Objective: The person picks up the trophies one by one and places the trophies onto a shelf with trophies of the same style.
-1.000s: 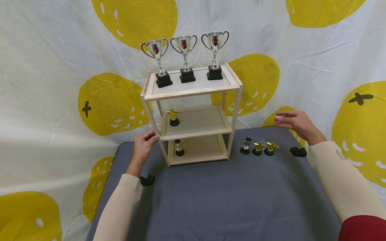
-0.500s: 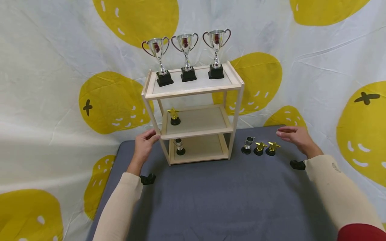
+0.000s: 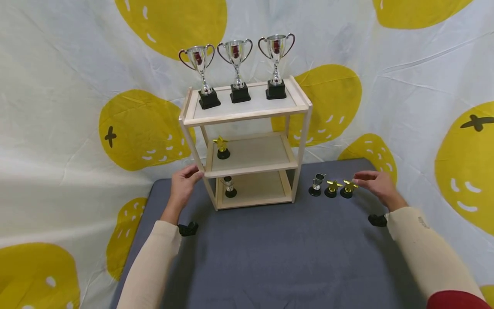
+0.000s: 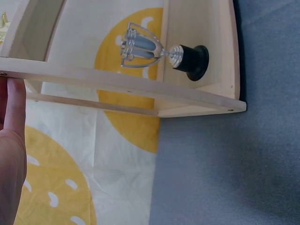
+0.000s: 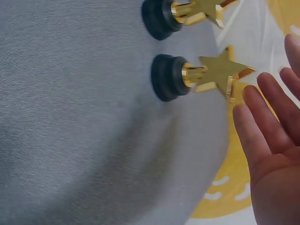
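A small wooden three-tier shelf (image 3: 247, 115) stands on the grey mat. My left hand (image 3: 183, 185) holds its front left post (image 4: 93, 80) at the middle tier. On the mat to the shelf's right stand a tiny silver cup (image 3: 316, 185) and two gold star trophies (image 3: 332, 189) (image 3: 348, 189). My right hand (image 3: 373, 183) hovers with straight fingers just right of the nearest star (image 5: 206, 77), apart from it. One gold star (image 3: 221, 147) sits on the middle tier, and a small silver cup (image 4: 159, 50) on the bottom tier.
Three tall silver cups (image 3: 236, 68) on black bases line the top tier. A white sheet with yellow blobs (image 3: 405, 86) hangs close behind and on both sides. The grey mat (image 3: 278, 253) stretches toward me. Black wrist mounts (image 3: 188, 229) sit on both sleeves.
My right hand has come down and forward from above the mat's far right edge to beside the rightmost gold star. The left hand has stayed on the shelf post.
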Tool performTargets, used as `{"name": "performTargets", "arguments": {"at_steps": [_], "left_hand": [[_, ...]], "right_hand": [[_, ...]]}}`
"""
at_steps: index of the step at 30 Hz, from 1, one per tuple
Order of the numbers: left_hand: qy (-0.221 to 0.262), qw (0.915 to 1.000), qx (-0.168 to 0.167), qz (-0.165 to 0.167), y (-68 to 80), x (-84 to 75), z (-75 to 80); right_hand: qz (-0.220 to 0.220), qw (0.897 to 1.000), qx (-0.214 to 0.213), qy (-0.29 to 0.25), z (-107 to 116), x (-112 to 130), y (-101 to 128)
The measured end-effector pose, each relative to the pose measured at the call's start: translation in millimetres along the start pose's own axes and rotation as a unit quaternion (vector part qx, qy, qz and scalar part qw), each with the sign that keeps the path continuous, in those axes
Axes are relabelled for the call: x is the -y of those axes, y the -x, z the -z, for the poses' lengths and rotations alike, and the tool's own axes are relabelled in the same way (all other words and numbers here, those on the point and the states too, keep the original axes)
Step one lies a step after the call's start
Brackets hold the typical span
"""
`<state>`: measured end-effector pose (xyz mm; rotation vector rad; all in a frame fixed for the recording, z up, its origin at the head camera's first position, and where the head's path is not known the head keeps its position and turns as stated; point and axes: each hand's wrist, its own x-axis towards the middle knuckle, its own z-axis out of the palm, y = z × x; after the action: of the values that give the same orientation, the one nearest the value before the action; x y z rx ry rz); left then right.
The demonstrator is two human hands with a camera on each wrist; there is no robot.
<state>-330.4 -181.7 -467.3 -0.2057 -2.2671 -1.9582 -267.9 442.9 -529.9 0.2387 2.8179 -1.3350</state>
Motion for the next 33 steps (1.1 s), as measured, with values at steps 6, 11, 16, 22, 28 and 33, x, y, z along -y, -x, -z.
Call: {"name": "performTargets", "arguments": {"at_steps": [6,11,16,22,28,33], "left_hand": [[0.002,1.0,0.001,-0.009,-0.2,-1.1,-1.0],[0.007,0.9999,0.0,-0.007,-0.8,-0.3,-1.3],[0.004,1.0,-0.005,-0.006,-0.6,0.3,-1.1],[-0.007,0.9999,-0.005,-0.007,-0.9,1.4,-0.9],[-0.001,0.9999,-0.006,-0.009,-1.4,1.0,-1.7],[0.004,0.9999,-0.009,-0.01,-0.5,0.0,-1.8]], "right_hand": [[0.01,0.999,-0.022,0.023,-14.0,-8.4,2.5],[0.028,0.998,-0.054,0.033,-21.5,-18.0,-0.8],[0.021,0.996,-0.072,0.04,-28.0,-22.2,-3.1],[0.015,0.996,-0.077,0.035,-32.0,-23.4,-5.5],[0.024,0.994,-0.093,0.048,-34.1,-27.4,-5.7],[0.042,0.99,-0.116,0.067,-38.3,-28.9,-7.0]]}}
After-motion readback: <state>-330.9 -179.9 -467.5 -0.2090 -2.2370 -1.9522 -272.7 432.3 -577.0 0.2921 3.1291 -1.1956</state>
